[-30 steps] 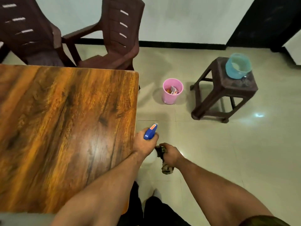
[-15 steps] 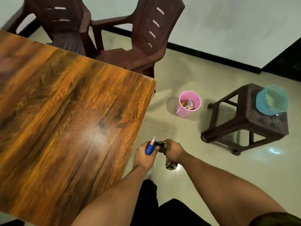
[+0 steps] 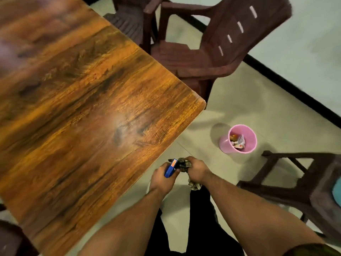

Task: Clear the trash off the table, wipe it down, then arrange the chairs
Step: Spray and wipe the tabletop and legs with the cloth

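Left hand (image 3: 162, 179): grips blue spray bottle (image 3: 170, 169), just off the near right edge of the desk (image 3: 83, 108).
Right hand (image 3: 196, 169): clutches cloth (image 3: 194, 185), touching the nozzle.
Trash (image 3: 239, 142): in pink bin (image 3: 226, 145), on the floor to the right.
Change: hands have drawn together; cloth is probably being wetted, wiping next.

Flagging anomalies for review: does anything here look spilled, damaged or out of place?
Nothing stands out: trash sits inside the pink bin, the table shows no spill, left hand grips a spray bottle, right hand a cloth.
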Tool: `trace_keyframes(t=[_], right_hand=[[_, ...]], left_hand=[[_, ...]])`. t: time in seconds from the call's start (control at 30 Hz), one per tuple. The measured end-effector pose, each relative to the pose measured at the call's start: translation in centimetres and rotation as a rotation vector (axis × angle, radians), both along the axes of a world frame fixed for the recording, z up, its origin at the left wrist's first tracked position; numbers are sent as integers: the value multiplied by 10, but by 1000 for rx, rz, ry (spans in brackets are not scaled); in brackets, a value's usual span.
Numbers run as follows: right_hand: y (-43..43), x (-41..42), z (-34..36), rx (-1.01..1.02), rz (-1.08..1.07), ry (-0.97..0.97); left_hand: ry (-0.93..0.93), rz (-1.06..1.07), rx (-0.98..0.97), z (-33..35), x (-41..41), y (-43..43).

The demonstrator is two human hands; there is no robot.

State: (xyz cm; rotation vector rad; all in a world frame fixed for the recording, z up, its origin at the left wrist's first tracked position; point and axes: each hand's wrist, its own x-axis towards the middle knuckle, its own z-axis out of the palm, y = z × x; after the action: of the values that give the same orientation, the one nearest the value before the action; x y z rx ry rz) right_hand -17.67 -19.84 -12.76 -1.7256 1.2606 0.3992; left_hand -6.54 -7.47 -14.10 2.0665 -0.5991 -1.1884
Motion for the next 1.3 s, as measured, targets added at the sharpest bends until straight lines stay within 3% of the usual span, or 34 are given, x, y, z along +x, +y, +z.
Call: trace_keyframes(t=[0.3,0.7,1.0,1.3], right_hand=[[-77,36,-103,-43,272,-16],[-122,88,-287,-141,270,-155],[-130,109,-416,-156,129,-304],[-142,126,-465,-30,-299,-556]], left_hand=[[-32,345,126,-98,-4,-55],[-203,463,-63,-316,52,-99],[-303,474,-246,-424,88,-122],[-304,545,-421,-450,106,-157]])
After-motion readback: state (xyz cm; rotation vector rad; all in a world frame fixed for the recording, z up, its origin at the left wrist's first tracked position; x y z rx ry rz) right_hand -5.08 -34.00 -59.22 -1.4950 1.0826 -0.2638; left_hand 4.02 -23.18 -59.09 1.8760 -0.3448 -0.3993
